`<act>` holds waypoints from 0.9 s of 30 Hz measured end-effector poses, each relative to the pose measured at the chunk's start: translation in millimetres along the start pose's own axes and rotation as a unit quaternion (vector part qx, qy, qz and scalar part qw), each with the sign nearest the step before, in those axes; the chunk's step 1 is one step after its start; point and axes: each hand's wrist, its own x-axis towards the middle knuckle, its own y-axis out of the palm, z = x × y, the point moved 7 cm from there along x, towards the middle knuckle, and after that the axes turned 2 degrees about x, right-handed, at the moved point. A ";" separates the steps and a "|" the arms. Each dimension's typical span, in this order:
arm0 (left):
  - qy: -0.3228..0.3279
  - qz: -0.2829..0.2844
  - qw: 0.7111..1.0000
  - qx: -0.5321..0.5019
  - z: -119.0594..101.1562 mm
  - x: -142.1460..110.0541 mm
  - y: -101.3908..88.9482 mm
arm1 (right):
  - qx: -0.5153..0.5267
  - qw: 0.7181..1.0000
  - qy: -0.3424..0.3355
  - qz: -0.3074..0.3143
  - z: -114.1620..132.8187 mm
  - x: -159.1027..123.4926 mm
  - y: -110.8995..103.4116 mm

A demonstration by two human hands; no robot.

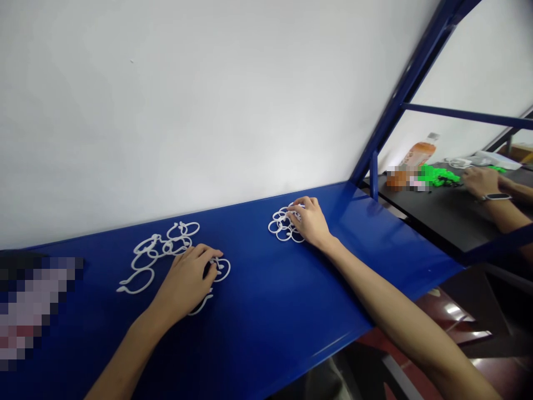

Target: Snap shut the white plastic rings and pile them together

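Note:
My left hand (187,278) is low over the blue table, its thumb and fingers curled together at a white ring (225,269) with a gap and knobbed ends, like a shower curtain ring. Partly under that hand lies another white ring (204,304). A loose, linked-looking spread of similar rings (144,261) lies just beyond and to the left of it. Farther right, my right hand (312,222) has its fingers closed at the edge of a compact cluster of overlapping white rings (283,226). Its fingertips partly hide the rings they touch.
The blue tabletop (258,311) meets a white wall (208,111). A blue metal frame (387,111) rises at the right. Beyond it, another person's hands (483,180) work at a black table (425,216) with green pieces (441,175) and a bottle (420,153).

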 end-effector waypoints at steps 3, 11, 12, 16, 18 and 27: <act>-0.004 -0.008 1.000 -0.015 3.8 0.9 -0.3 | -0.003 1.000 -0.002 -0.008 3.9 0.2 -6.2; -0.007 -0.055 0.998 -0.041 0.2 2.8 -13.5 | 0.052 0.996 -0.063 -0.019 44.2 -6.3 -18.5; -0.004 -0.064 0.997 -0.046 -2.3 2.9 -16.2 | 0.068 0.994 -0.081 -0.010 53.6 -8.7 -18.1; 0.014 -0.082 0.994 -0.073 -16.5 2.8 -21.9 | 0.152 0.971 -0.161 0.087 97.1 -23.1 -8.2; 0.020 -0.082 0.992 -0.091 -24.4 2.5 -22.2 | 0.189 0.952 -0.192 0.145 115.8 -31.6 -2.0; 0.037 -0.030 0.988 -0.148 -44.1 -2.1 -10.5 | 0.266 0.925 -0.165 0.214 128.3 -43.6 15.4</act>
